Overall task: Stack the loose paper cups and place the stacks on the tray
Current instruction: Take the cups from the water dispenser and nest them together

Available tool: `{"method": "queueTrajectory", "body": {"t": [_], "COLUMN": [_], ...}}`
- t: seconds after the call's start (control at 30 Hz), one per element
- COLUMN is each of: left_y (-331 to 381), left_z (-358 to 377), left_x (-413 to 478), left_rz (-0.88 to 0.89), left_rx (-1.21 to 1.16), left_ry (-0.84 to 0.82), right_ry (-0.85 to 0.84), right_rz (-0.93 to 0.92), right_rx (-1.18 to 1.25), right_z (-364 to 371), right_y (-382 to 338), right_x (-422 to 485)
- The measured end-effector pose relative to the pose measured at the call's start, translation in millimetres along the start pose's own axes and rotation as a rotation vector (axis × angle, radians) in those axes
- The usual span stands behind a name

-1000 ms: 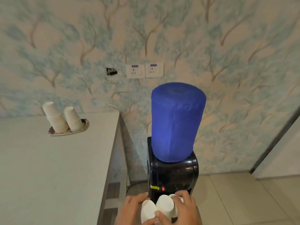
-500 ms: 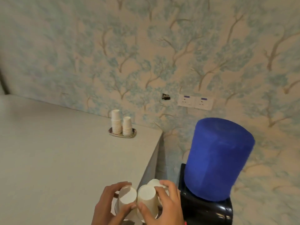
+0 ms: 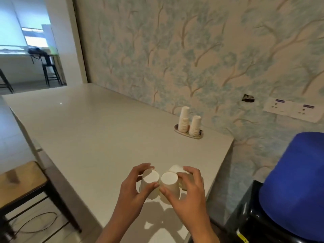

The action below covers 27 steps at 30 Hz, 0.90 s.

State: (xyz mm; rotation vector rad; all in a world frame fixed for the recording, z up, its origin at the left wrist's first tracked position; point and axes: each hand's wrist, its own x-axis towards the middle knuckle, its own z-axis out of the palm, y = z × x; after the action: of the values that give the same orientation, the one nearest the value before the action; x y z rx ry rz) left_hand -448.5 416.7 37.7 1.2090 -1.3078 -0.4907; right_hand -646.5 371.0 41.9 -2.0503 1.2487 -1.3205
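Your left hand curls its fingers round one upside-down paper cup and your right hand grips two more cups, bunched just above the tabletop's near right edge, probably for nesting before they join the stacks on the far-corner tray.

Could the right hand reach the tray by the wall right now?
Probably not yet: the right hand grips loose cups, and the tray sits far across the counter.
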Motion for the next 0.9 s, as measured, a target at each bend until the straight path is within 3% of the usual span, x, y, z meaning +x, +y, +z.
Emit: {"method": "queueTrajectory", "body": {"t": [0.47,0.9], "left_y": [-117.4,-159.1], "left_z": [-92.5,-119.0], "left_x": [76.8,88.8], "left_rz": [-0.030,-0.087], "left_rx": [0.039,-0.011], "left_ry": [-0.251,-0.291], "right_ry": [0.035,0.056], "right_rz": [0.192,0.276], "right_rx": [-0.070,-0.151], "right_z": [147.5,176.6], "right_y": [-3.6,-3.2], "right_x": [19.7,10.5]}}
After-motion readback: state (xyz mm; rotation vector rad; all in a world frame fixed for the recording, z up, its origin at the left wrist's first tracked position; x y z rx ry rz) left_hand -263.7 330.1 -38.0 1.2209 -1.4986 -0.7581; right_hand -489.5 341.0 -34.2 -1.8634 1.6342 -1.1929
